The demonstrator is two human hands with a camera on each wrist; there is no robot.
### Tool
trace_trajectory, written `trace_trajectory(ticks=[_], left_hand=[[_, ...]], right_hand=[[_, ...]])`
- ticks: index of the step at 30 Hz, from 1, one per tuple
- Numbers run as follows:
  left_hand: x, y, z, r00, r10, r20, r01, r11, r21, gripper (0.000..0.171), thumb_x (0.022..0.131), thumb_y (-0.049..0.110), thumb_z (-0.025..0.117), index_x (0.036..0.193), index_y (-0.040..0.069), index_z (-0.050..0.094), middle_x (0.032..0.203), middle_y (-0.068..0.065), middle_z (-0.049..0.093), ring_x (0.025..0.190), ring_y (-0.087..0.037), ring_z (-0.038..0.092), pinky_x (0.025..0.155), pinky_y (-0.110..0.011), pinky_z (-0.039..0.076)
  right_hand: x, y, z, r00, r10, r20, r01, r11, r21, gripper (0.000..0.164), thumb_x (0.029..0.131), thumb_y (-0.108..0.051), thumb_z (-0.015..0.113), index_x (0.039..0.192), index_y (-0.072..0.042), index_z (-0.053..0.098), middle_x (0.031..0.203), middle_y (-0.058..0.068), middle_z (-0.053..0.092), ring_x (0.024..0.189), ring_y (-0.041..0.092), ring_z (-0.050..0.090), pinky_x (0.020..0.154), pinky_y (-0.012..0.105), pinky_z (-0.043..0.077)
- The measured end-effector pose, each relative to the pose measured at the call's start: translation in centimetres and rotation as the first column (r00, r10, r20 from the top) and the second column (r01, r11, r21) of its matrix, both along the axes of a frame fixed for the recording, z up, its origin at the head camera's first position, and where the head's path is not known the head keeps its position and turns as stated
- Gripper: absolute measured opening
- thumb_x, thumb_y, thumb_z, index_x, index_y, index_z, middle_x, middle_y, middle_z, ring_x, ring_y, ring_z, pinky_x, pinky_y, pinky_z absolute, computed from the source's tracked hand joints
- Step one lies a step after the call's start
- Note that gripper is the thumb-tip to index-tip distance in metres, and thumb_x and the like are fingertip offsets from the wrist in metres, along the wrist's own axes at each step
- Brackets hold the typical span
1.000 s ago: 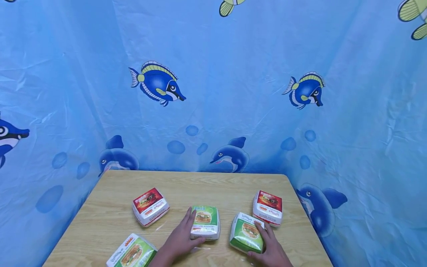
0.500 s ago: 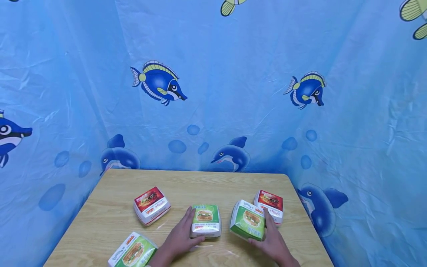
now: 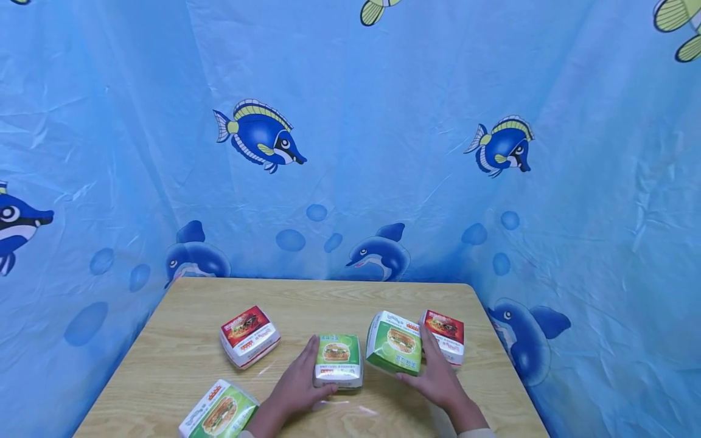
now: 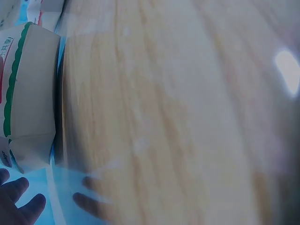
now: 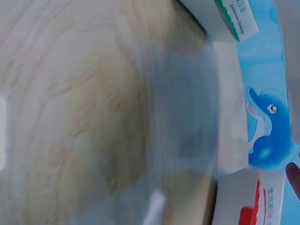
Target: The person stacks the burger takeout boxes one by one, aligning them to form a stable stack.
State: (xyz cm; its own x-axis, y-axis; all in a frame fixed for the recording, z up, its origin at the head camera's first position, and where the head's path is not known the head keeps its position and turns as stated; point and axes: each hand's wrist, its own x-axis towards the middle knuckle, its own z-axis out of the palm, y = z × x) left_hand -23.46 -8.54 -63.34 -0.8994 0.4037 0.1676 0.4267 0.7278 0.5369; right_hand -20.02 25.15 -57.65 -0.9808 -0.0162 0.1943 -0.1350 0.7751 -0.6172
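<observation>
My right hand [image 3: 438, 380] grips a green-and-white burger box [image 3: 395, 342] by its right side, raised and tilted over the table. In the right wrist view the held burger box [image 5: 291, 42] shows as a pale panel at the right edge, with a fingertip [image 5: 294, 177] below it. A second green burger box [image 3: 338, 360] sits at the middle of the table. Along its left side lies my left hand [image 3: 296, 386], fingers fairly straight and thumb at the near corner. The left wrist view has this box [image 4: 35, 89] beside spread fingertips [image 4: 33, 206].
A red burger box [image 3: 443, 333] stands behind my right hand, partly covered by it. Another red burger box [image 3: 249, 336] is at the left, and a third green box [image 3: 219, 410] lies near the left forearm. A blue sea-patterned curtain [image 3: 350, 152] surrounds the wooden table [image 3: 306, 298].
My right hand has lifted its green burger box off the table, then carried it up and leftward toward the middle box. My left hand stays almost where it was.
</observation>
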Motion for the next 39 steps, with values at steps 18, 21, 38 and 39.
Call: trace_trajectory(ticks=[18, 21, 38, 39], left_hand=[[-0.2, -0.1, 1.1, 1.0, -0.016, -0.017, 0.017, 1.0, 0.007, 0.118, 0.074, 0.079, 0.058, 0.156, 0.006, 0.016, 0.159, -0.015, 0.019, 0.14, -0.037, 0.028, 0.108, -0.053, 0.031], [-0.2, 0.0, 1.0, 0.999, -0.027, -0.023, 0.027, 1.0, 0.007, 0.118, 0.074, 0.08, 0.057, 0.155, 0.004, 0.017, 0.159, -0.016, 0.019, 0.14, -0.037, 0.028, 0.108, -0.053, 0.031], [0.2, 0.1, 1.0, 0.998, -0.061, -0.027, 0.061, 0.998, 0.029, 0.114, 0.076, 0.076, 0.06, 0.157, 0.009, 0.016, 0.159, -0.015, 0.021, 0.141, -0.034, 0.028, 0.108, -0.052, 0.032], [0.2, 0.2, 1.0, 0.998, -0.059, -0.021, 0.06, 0.998, 0.033, 0.114, 0.076, 0.076, 0.06, 0.157, 0.01, 0.015, 0.159, -0.015, 0.02, 0.141, -0.035, 0.027, 0.108, -0.052, 0.031]], right_hand=[[-1.3, -2.8, 1.4, 0.993, 0.116, 0.005, -0.116, 0.993, 0.023, 0.123, 0.062, -0.074, 0.075, 0.158, -0.025, 0.015, 0.16, 0.004, 0.021, 0.143, 0.03, 0.023, 0.104, 0.059, 0.033], [-1.4, -3.4, 1.4, 0.991, 0.13, -0.006, -0.13, 0.991, 0.038, 0.123, 0.061, -0.075, 0.074, 0.157, -0.024, 0.017, 0.159, 0.003, 0.022, 0.141, 0.03, 0.028, 0.102, 0.059, 0.037], [-1.7, -5.6, 1.3, 0.972, 0.234, -0.004, -0.233, 0.97, 0.074, 0.118, 0.065, -0.071, 0.076, 0.157, -0.032, 0.013, 0.16, 0.003, 0.02, 0.139, 0.033, 0.032, 0.102, 0.056, 0.038], [-1.8, -5.8, 1.2, 0.972, 0.234, 0.001, -0.233, 0.969, 0.077, 0.118, 0.065, -0.071, 0.075, 0.157, -0.033, 0.012, 0.16, 0.003, 0.02, 0.138, 0.033, 0.033, 0.101, 0.056, 0.039]])
